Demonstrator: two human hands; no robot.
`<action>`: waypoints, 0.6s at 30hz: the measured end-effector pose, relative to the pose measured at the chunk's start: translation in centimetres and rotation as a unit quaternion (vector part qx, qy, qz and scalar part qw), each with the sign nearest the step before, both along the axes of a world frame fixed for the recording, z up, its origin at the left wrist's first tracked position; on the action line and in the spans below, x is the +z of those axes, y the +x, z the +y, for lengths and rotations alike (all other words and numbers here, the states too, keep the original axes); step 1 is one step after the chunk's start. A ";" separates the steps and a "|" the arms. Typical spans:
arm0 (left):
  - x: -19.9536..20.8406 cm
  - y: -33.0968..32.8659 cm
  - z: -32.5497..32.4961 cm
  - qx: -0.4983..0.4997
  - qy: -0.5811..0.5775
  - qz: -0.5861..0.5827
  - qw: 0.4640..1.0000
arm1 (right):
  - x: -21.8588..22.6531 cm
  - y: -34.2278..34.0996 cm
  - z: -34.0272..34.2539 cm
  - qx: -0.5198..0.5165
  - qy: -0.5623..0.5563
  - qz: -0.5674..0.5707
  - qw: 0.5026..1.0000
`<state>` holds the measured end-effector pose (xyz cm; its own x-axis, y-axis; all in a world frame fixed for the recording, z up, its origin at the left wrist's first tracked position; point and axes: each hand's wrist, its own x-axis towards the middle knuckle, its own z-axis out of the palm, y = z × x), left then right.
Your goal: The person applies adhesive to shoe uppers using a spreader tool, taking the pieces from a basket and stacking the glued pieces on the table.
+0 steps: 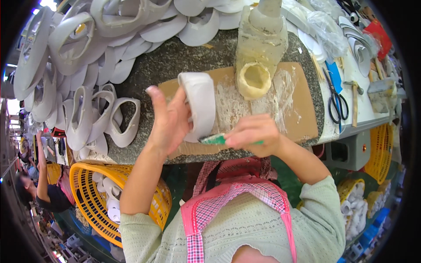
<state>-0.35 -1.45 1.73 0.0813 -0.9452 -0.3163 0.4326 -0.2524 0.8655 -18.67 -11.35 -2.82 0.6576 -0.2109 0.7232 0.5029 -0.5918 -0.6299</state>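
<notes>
My left hand point(169, 116) holds a white slipper point(202, 105) on its side, its fingers reaching into the foot opening and its thumb standing apart. In my right hand point(254, 133) is a small brush point(215, 139) with a green handle. The brush's tip meets or nearly meets the slipper's lower edge; I cannot tell which. Both hands are over a brown cardboard sheet point(302, 114) smeared with pale, dried glue. A glue-crusted plastic bottle point(263, 48) with a wide, cut-open mouth lies on the sheet's far side.
White slippers point(118, 26) are heaped at the far left of the speckled table point(175, 55). Black-handled scissors point(337, 105) and a small hammer point(354, 94) lie at right. A yellow basket point(79, 193) stands below the left edge. Another person point(48, 197) is at far left.
</notes>
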 end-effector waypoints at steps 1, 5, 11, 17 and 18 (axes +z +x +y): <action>0.1 0.0 -0.2 -0.047 0.031 -0.037 0.998 | -0.1 -0.5 0.3 -0.004 0.062 0.005 0.998; -0.1 1.2 -0.6 -0.098 0.095 -0.500 0.855 | -0.2 -1.4 0.0 -0.104 0.134 0.050 0.984; -1.5 3.6 6.2 0.071 0.025 -0.654 0.753 | -0.6 -2.2 1.6 -0.154 0.126 0.071 0.978; -6.1 2.5 9.7 0.155 0.048 -0.469 0.868 | -1.7 1.0 5.1 -0.128 0.081 -0.014 0.988; -5.9 1.9 9.4 0.185 0.050 -0.371 0.909 | -1.8 1.0 5.3 -0.136 0.087 -0.013 0.987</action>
<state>1.59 7.94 -4.15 0.6138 -0.7793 -0.1265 -0.1894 -0.3009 0.9347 -17.68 -6.09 -4.66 0.5415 -0.4995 0.6762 0.3569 -0.5916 -0.7229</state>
